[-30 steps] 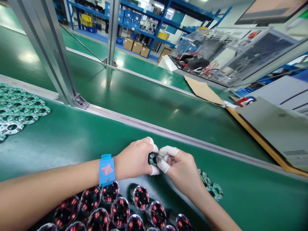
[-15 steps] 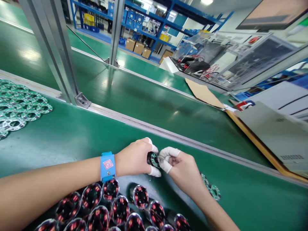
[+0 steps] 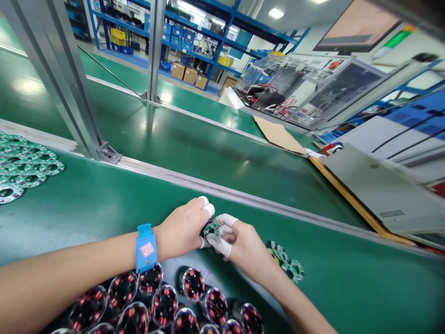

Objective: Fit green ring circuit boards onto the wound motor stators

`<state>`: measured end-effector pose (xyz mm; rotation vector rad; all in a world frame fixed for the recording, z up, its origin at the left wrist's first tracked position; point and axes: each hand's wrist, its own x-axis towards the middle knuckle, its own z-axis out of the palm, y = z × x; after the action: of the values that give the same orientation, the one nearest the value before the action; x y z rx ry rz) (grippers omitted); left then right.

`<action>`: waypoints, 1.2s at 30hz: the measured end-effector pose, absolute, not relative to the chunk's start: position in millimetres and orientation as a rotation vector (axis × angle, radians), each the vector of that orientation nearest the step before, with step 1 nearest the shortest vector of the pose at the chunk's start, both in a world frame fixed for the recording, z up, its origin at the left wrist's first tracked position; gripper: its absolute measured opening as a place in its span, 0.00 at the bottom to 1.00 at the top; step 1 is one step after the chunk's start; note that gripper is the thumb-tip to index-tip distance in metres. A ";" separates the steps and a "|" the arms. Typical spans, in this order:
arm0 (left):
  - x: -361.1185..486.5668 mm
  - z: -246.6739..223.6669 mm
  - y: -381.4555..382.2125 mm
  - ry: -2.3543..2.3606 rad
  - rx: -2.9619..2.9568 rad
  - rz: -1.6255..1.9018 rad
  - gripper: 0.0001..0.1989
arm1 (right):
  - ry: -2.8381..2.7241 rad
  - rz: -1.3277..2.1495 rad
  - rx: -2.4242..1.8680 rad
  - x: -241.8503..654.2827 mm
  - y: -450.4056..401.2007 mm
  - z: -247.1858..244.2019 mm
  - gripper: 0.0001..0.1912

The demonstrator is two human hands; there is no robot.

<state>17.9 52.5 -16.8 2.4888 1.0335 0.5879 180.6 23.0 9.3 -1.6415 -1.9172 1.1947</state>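
My left hand [image 3: 182, 227], with white finger cots and a blue wrist strap [image 3: 146, 248], is closed round a dark cylindrical part, mostly hidden by the fingers. A small green ring-shaped circuit board [image 3: 210, 228] shows at that part's end, facing my right hand. The cotted fingers of my right hand [image 3: 239, 239] pinch at the board's edge; whether it is fully seated cannot be made out. Just below stand several motor stators [image 3: 165, 304], dark cylinders with copper windings. Beyond my right wrist lie a few loose ring circuit boards [image 3: 292, 270].
A large spread of ring circuit boards [image 3: 31, 162] covers the bench at far left. An aluminium rail [image 3: 194, 184] runs along the back of the green bench, with an upright post [image 3: 66, 79] on it. A grey metal panel [image 3: 385, 190] stands at right.
Both hands and the held part appear slightly further left as the view shifts. My right fingers have spread round the board, and more of its green face shows.
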 end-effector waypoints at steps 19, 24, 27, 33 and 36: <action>10.6 -9.2 51.9 0.952 2.757 0.402 0.03 | -1.835 1.221 -1.498 178.8 25.4 2.4 0.13; 10.6 -8.2 51.5 0.887 2.855 0.408 0.03 | -1.867 1.226 -1.511 180.5 24.5 -1.3 0.11; 9.3 -7.8 51.2 0.830 2.813 0.365 0.03 | -1.826 1.286 -1.461 180.7 23.2 -2.5 0.12; 7.1 -10.2 51.4 0.750 2.734 0.351 0.05 | -1.754 1.415 -1.395 180.8 19.8 -2.4 0.12; 6.3 -10.2 51.5 0.724 2.732 0.345 0.06 | -1.721 1.480 -1.343 181.5 17.8 -2.5 0.13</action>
<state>6.3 51.5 -10.2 2.7324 0.7244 0.3454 181.5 17.8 -2.5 -1.3434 -1.7211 1.4801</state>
